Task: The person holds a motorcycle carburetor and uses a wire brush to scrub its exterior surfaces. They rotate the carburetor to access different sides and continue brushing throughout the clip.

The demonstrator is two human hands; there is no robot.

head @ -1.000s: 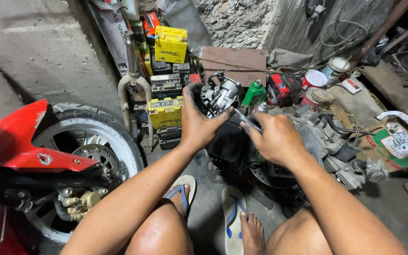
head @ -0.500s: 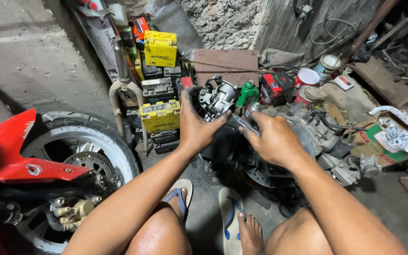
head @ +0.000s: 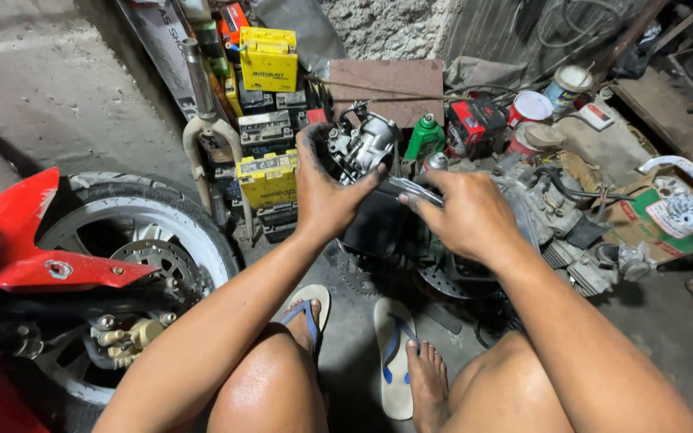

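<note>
Both hands had drifted a bit lower and toward the middle since the earlier shot, and the view sat a little closer. Left hand [head: 326,196] was wrapped around the back of a small carburetor [head: 360,144], greasy fingers curled tight on it with the thumb pressing across its underside. Right hand [head: 465,215] was closed on a slim metal tool [head: 409,189], whose tip met the carburetor's base right by the left thumb. So the part sat up in the air between both hands, over the knees.

It looked like dull silver cast metal, knobbly, with a dark round opening facing left.

Underneath was a grimy concrete floor [head: 58,96], blue-strapped flip-flops [head: 395,353], and an engine [head: 547,216] lying beside. A red bike's front wheel [head: 162,240] stood to the left, yellow batteries [head: 266,178] were stacked behind, and a green bottle [head: 424,136] stood by the rough wall.
</note>
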